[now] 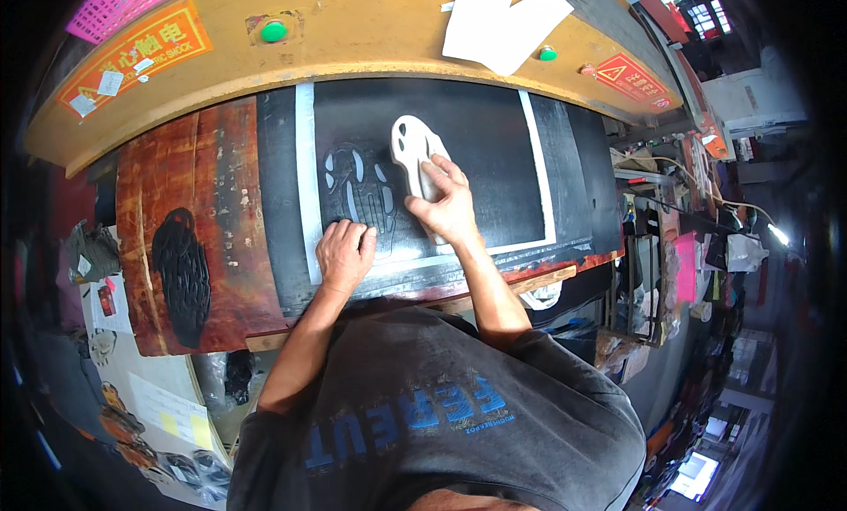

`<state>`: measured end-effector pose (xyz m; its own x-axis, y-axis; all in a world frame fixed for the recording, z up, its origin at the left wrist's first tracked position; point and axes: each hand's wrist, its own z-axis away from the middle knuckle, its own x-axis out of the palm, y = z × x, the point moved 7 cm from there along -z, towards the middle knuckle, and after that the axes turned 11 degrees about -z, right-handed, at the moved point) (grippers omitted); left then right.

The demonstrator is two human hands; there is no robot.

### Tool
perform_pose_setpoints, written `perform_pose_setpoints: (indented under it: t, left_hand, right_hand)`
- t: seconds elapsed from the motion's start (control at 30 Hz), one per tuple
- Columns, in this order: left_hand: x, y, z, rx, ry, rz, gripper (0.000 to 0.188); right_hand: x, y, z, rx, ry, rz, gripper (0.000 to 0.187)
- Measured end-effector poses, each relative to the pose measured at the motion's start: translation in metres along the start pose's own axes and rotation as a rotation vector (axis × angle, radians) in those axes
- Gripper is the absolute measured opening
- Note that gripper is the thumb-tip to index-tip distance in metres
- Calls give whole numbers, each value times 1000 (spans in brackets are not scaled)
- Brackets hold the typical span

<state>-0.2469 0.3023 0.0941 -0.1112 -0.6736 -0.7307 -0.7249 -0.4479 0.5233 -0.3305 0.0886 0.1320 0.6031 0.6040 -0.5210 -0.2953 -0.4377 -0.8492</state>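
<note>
My right hand (447,204) reaches over a white sole-shaped piece (408,144) with dark holes at its far end. Thumb and fingers grip its two sides, hiding the near part. To its left, a black sole-shaped piece (359,189) with pale slots and ridges lies on the black sheet (494,176). My left hand (346,253) rests at that piece's near end, its fingers curled and closed. What these fingertips hold, if anything, is hidden.
A yellow machine beam (353,65) with green buttons crosses the far side. Pale strips (538,158) border the black sheet. On the reddish board (225,184) at left lies another black slotted piece (183,277). White paper (503,30) hangs on the beam.
</note>
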Motion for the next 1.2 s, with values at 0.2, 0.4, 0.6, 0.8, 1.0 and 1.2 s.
perform_pose_setpoints:
  t: [0.2,0.4,0.6,0.8,1.0,1.2]
  left_hand:
    - [6,-5,-14,13,-1,-4,16]
    - [24,-22,-60,23,-46,-61,16]
    - [48,-45,-135,68,-22,-101,17]
    - [40,-45,-179,36,33,23,12]
    - [97,-3,-151,165,-210,54,14]
    - [133,-31,-194,85,-134,-180,19]
  right_hand:
    - [23,5,1,-150,-8,404,66]
    - [31,19,-42,-237,86,433,65]
    - [45,9,-132,-207,11,445,68]
    - [-8,24,-126,53,20,174,77]
    - [-145,73,-158,47,599,-361,63]
    - [-157,62,-230,-206,564,-219,65]
